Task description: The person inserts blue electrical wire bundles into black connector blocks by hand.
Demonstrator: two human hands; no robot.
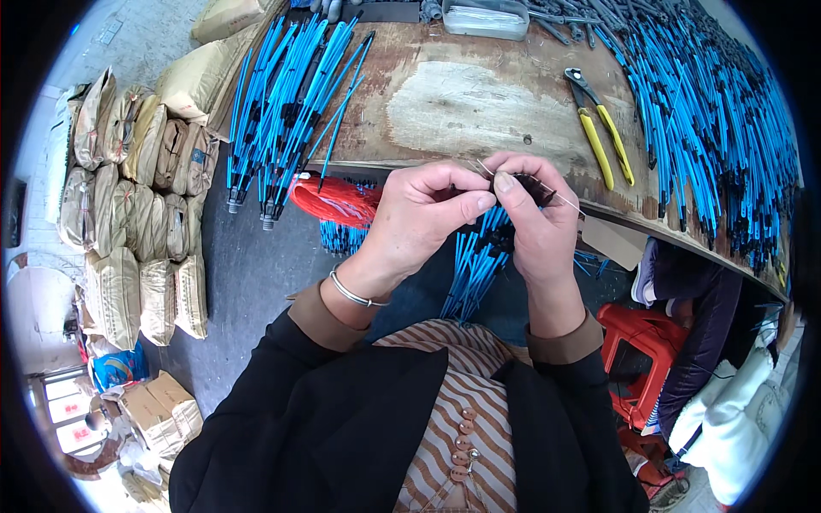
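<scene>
Both my hands are raised together in front of the bench edge. My left hand (pixel 402 209) has its thumb and forefinger pinched by a thin pale strand (pixel 484 168). Close beside it, my right hand (pixel 547 227) curls its fingers around a small dark piece (pixel 534 190), and thin strand ends stick out past the fingers. What the dark piece is, I cannot make out. Below the hands is a bunch of blue rods (pixel 473 269) with black ends; whether it joins the dark piece is hidden. Red stringy material (pixel 333 203) lies left of my left wrist.
Yellow-handled pliers (pixel 599 128) lie on the wooden bench (pixel 462 103). Blue rods (pixel 701 128) cover its right side; another pile (pixel 291 103) overhangs the left edge. A clear tray (pixel 486 19) stands behind. Stacked sacks (pixel 111 282) are left; a red stool (pixel 629 363) and someone's leg (pixel 697 342) right.
</scene>
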